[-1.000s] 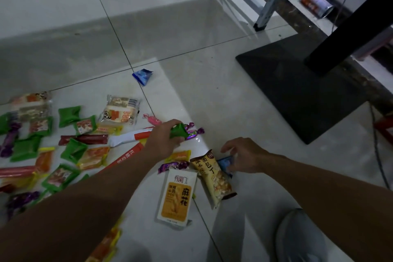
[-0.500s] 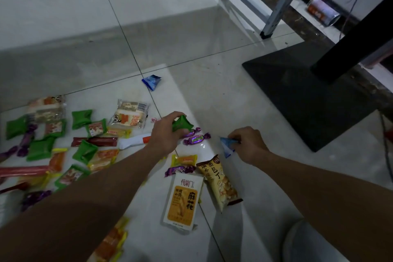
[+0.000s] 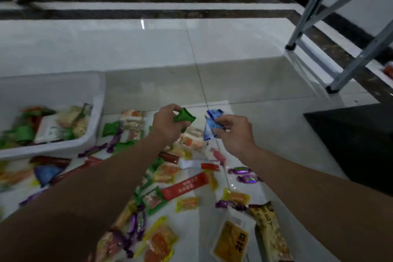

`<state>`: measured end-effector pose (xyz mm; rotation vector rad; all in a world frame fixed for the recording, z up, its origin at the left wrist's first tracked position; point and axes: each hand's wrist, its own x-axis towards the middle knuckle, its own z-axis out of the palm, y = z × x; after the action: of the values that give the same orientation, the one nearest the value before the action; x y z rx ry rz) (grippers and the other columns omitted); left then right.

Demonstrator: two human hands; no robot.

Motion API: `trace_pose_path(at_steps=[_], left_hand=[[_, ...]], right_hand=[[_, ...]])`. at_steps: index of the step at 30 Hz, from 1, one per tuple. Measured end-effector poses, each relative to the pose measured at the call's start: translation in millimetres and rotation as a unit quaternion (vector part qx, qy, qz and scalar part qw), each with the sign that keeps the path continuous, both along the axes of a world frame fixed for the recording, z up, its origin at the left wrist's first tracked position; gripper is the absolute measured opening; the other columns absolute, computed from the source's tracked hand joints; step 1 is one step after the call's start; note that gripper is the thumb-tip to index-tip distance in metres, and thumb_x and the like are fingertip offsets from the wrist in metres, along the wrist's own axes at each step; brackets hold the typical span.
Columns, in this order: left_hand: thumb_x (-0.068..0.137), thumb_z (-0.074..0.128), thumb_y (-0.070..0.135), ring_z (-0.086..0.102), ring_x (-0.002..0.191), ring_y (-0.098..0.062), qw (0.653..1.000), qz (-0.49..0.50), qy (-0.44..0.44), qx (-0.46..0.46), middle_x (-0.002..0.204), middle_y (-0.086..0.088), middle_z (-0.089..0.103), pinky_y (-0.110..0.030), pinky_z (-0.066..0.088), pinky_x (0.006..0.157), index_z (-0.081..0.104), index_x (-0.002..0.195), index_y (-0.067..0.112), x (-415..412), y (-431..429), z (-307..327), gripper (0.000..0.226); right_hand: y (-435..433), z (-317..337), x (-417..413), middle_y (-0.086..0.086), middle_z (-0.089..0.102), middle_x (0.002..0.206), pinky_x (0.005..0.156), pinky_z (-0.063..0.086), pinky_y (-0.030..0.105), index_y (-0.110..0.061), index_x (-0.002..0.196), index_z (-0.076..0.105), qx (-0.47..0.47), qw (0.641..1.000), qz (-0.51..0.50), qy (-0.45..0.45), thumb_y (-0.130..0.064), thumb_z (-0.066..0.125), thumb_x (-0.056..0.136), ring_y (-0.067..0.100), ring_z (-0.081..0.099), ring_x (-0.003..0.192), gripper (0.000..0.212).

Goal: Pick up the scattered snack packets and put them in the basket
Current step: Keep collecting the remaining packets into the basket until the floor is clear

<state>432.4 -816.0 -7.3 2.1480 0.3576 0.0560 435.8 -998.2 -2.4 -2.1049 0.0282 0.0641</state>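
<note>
My left hand (image 3: 168, 124) pinches a green packet (image 3: 184, 116); my right hand (image 3: 235, 132) pinches a blue packet (image 3: 211, 124). White basket (image 3: 96, 112), partly filled, at nine o'clock. Other packets (image 3: 185, 185) scattered toward six o'clock.

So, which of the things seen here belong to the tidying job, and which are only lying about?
Belong to the job:
white basket
green packet in the left hand
blue packet in the right hand
red stick packet

Only lying about:
metal table legs
black base plate
</note>
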Motion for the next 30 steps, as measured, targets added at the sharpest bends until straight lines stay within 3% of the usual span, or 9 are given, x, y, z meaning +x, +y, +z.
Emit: trace_pose_path(at_steps=[4,9,13,15,16,19,23,27,30], left_hand=[[0.074,0.08,0.009,0.055,0.069,-0.015,0.997,0.069,-0.02,0.023,0.089,-0.01,0.063,-0.008,0.041,0.046,0.066,0.108,0.007,-4,76,31,0.037],[0.075,0.08,0.015,0.061,0.075,-0.018,0.987,0.156,-0.013,0.039,0.086,-0.009,0.065,-0.018,0.044,0.065,0.068,0.1,0.008,-31,162,48,0.028],[0.077,0.078,0.011,0.061,0.065,-0.015,0.972,0.229,-0.041,-0.012,0.072,-0.005,0.061,-0.016,0.047,0.056,0.064,0.095,0.006,-55,213,45,0.023],[0.077,0.078,0.01,0.063,0.068,-0.018,0.967,0.248,-0.043,-0.03,0.071,-0.003,0.061,-0.016,0.052,0.059,0.06,0.092,0.007,-63,231,39,0.024],[0.075,0.079,0.01,0.066,0.073,-0.024,0.965,0.254,-0.043,-0.039,0.075,-0.007,0.064,-0.027,0.057,0.067,0.06,0.09,0.008,-65,238,35,0.025],[0.075,0.079,0.012,0.066,0.085,-0.03,0.962,0.266,-0.027,-0.053,0.09,-0.013,0.069,-0.044,0.055,0.081,0.06,0.095,0.011,-67,256,21,0.027],[0.083,0.07,0.012,0.06,0.091,-0.023,0.967,0.253,0.002,-0.033,0.096,-0.002,0.062,-0.031,0.049,0.082,0.06,0.113,0.012,-62,271,-1,0.031],[0.086,0.067,0.01,0.059,0.099,-0.029,0.961,0.262,0.009,-0.086,0.103,-0.008,0.061,-0.037,0.05,0.088,0.06,0.117,0.014,-56,279,-24,0.032],[0.088,0.063,0.012,0.058,0.104,-0.028,0.96,0.275,-0.005,-0.057,0.117,-0.01,0.061,-0.032,0.048,0.091,0.057,0.125,0.013,-55,279,-35,0.038]], right_hand=[[65,15,9,0.003,0.064,0.093,0.087,0.053,0.027,0.001,0.106,0.07,-0.004,0.997,0.079,-0.013,0.006,0.069,0.081,0.011,0.06,0.088,0.026],[152,23,10,0.01,0.07,0.101,0.087,0.056,0.039,-0.002,0.105,0.071,0.003,0.991,0.131,-0.029,0.002,0.07,0.082,0.016,0.063,0.088,0.024],[216,32,7,0.0,0.067,0.093,0.079,0.051,0.014,-0.005,0.106,0.072,-0.001,0.982,0.185,-0.048,-0.002,0.071,0.083,0.009,0.06,0.083,0.023],[241,35,8,-0.004,0.064,0.087,0.082,0.055,0.024,-0.006,0.103,0.073,0.003,0.981,0.185,-0.052,-0.002,0.071,0.083,0.009,0.061,0.082,0.021],[252,35,8,-0.003,0.065,0.086,0.084,0.056,0.03,-0.007,0.102,0.073,0.0,0.981,0.186,-0.053,-0.002,0.071,0.082,0.009,0.061,0.082,0.02],[282,35,16,0.001,0.069,0.096,0.084,0.053,0.024,-0.007,0.105,0.073,-0.012,0.98,0.191,-0.055,-0.002,0.071,0.083,0.009,0.061,0.084,0.023],[311,30,32,0.004,0.07,0.101,0.084,0.05,0.024,-0.008,0.105,0.072,-0.032,0.98,0.186,-0.064,-0.003,0.072,0.083,0.011,0.06,0.087,0.023],[332,23,46,0.006,0.07,0.101,0.089,0.054,0.034,-0.008,0.102,0.072,-0.047,0.979,0.19,-0.058,-0.002,0.071,0.082,0.014,0.062,0.089,0.021],[346,16,55,0.004,0.067,0.097,0.089,0.054,0.035,-0.008,0.103,0.072,-0.058,0.976,0.202,-0.066,-0.001,0.069,0.085,0.014,0.061,0.09,0.02]])
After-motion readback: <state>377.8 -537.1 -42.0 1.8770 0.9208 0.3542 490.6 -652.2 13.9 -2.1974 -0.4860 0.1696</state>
